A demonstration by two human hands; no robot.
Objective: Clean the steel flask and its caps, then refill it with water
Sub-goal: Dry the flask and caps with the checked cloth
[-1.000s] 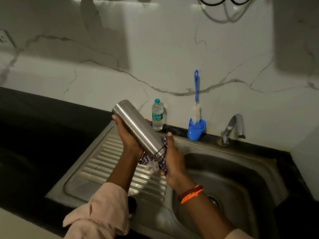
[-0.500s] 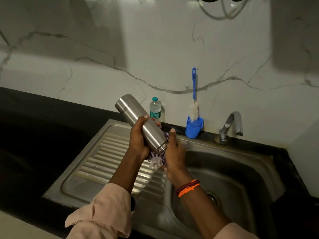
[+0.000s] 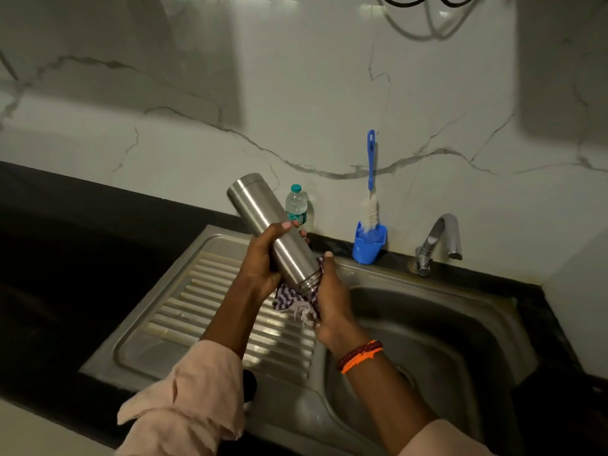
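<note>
The steel flask [image 3: 263, 218] is held tilted above the drainboard, its base up and to the left, its threaded mouth down and to the right. My left hand [image 3: 263, 261] grips the lower half of its body. A purple-and-white striped cloth [image 3: 294, 299] is bunched around the mouth end, and my right hand [image 3: 330, 297] holds that cloth against the flask. No caps are visible.
A steel sink [image 3: 427, 330] with a ribbed drainboard [image 3: 197, 311] lies below the hands. At the back stand a small plastic water bottle [image 3: 296, 205], a blue bottle brush in a blue cup [image 3: 370, 238] and a tap [image 3: 439, 240]. Black counter [image 3: 65, 258] lies to the left.
My left hand slid from under the flask's middle to a grip lower down near the mouth. The flask stands a little steeper. My right hand stays at the mouth with the cloth.
</note>
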